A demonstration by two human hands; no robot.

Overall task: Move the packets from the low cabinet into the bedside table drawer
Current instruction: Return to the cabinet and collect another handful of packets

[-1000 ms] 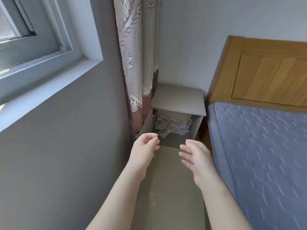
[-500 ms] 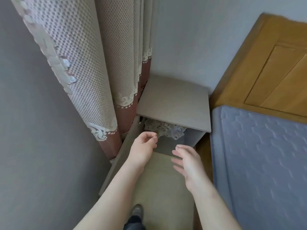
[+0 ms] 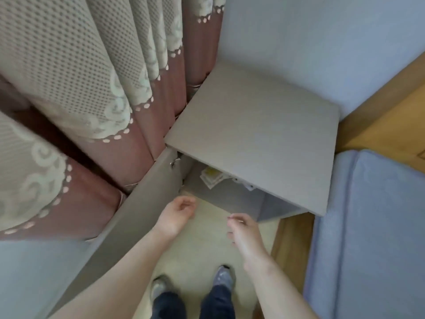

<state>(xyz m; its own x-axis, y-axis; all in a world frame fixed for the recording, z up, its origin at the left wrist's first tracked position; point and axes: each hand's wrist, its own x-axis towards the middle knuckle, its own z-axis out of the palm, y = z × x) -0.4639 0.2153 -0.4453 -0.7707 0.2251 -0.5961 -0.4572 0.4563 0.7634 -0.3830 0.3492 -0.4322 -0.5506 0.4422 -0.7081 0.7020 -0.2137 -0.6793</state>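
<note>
Grey low cabinet: its grey door stands open on the left. White and yellow paper packets lie inside, partly hidden under the cabinet's top panel. The left hand is in front of the opening, fingers loosely curled, holding nothing. The right hand is near it, also slack and unladen. A blue quilted bed adjoins the cabinet's right side.

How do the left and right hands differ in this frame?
The left hand is beside the open cabinet door; the right hand is lower in view, nearer the bed. The left hand's fingers look more curled than the right hand's. Both are empty, short of the packets.
</note>
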